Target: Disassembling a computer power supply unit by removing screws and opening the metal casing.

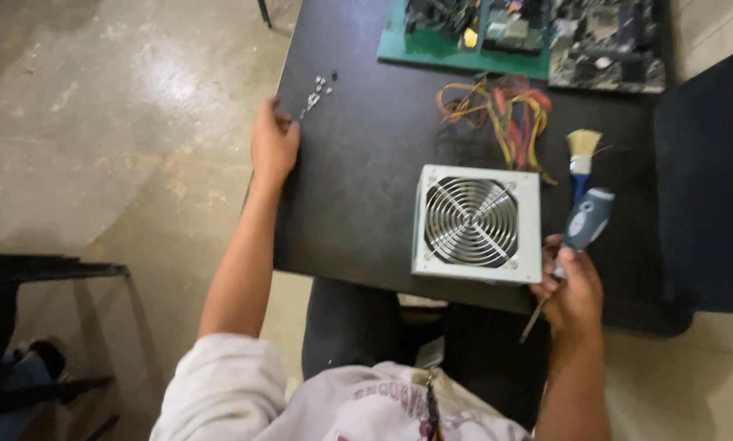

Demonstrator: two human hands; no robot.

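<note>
Concrete floor (97, 147), stained and worn, surrounds a black table (366, 204) seen from above; on it, near the person's edge, sits a grey computer power supply (476, 223) with its round fan grille facing up, a bundle of yellow, orange and red wires (497, 110) trailing from its 12 o'clock side. At 9 o'clock from the unit, well apart, the left hand (273, 145) rests fingers curled at the table's left edge, just beside a small scatter of loose screws (316, 94); the right hand (572, 294), at 4 o'clock and touching the casing's corner, is closed around a blue-and-grey screwdriver (583, 229), shaft pointing down past the table edge. A small paintbrush (581, 151) lies at 2 o'clock; circuit boards (530, 33) on a green mat lie at 12 o'clock. No tray or dish holds the screws; lying bare so near the edge, a brush of the left hand could likely send them to the floor; the unit, too, sits close to the near edge.
</note>
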